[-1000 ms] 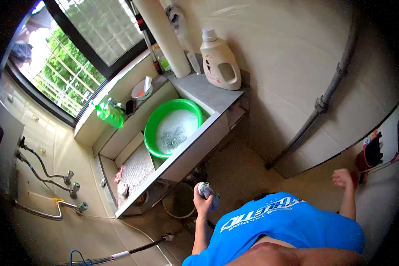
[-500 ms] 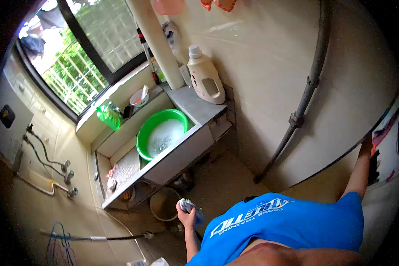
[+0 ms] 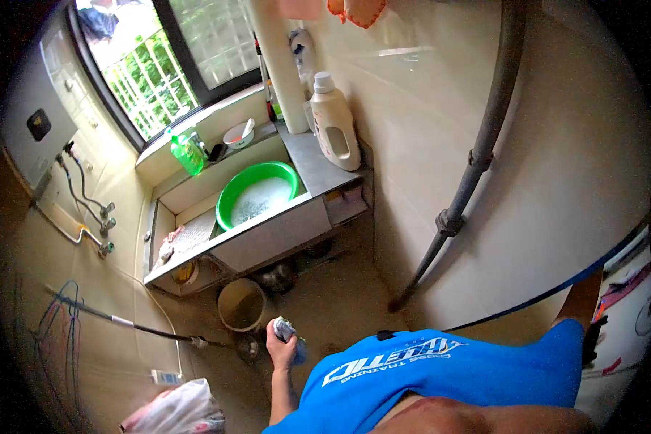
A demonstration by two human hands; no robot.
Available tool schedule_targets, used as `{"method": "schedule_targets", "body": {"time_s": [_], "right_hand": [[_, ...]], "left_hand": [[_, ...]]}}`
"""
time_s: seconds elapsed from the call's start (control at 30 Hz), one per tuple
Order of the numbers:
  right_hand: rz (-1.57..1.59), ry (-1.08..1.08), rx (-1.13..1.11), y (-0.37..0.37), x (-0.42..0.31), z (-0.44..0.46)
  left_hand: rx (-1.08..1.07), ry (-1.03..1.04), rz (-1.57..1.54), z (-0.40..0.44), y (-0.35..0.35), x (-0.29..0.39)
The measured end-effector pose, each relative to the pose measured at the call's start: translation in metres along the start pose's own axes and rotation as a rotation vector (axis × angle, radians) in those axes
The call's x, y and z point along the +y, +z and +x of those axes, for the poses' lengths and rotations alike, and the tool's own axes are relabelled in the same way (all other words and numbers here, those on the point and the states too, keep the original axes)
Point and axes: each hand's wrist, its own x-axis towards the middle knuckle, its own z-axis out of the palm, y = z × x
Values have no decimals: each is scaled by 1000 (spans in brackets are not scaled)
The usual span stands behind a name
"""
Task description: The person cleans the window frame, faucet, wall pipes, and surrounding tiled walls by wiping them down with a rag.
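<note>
Below the sink, my left hand (image 3: pixel 281 352) is closed around a crumpled grey-blue cloth (image 3: pixel 286 331), part of which hangs down past the fingers. My right arm stretches out to the far right, toward the edge of the wall; the hand itself is hidden there. Ahead, a green basin (image 3: pixel 223 210) with foamy water stands in the tiled sink (image 3: pixel 267 233). Beside the basin lies a ribbed washboard surface (image 3: pixel 195 235) with a pinkish cloth (image 3: pixel 168 246) at its left end.
On the grey ledge stands a large detergent bottle (image 3: pixel 334 130). A green bottle (image 3: pixel 187 153) and a white bowl (image 3: pixel 239 136) are on the sill. A bucket (image 3: pixel 241 305) sits on the floor under the sink. A grey pipe (image 3: pixel 477 170) runs down the wall; hangers (image 3: pixel 69 325) hang at left.
The view has shifted, bringing a whitish bag-like bundle into sight at the lower left. My left hand still holds the cloth, and my right arm stays stretched to the right.
</note>
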Motion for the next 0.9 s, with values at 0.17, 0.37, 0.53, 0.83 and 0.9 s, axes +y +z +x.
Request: {"method": "schedule_targets", "body": {"time_s": [0.17, 0.37, 0.53, 0.83, 0.9], "right_hand": [[-150, 100, -197, 20, 44, -17], [-283, 185, -373, 25, 86, -32], [-365, 227, -479, 25, 109, -42], [-470, 249, -605, 26, 128, -45], [-485, 256, -623, 22, 132, -46]], "left_hand": [[51, 29, 129, -18, -11, 14], [110, 16, 230, -32, -30, 7], [122, 24, 277, -38, -36, 15], [46, -41, 273, -37, -25, 26], [34, 6, 311, -33, -21, 27]]}}
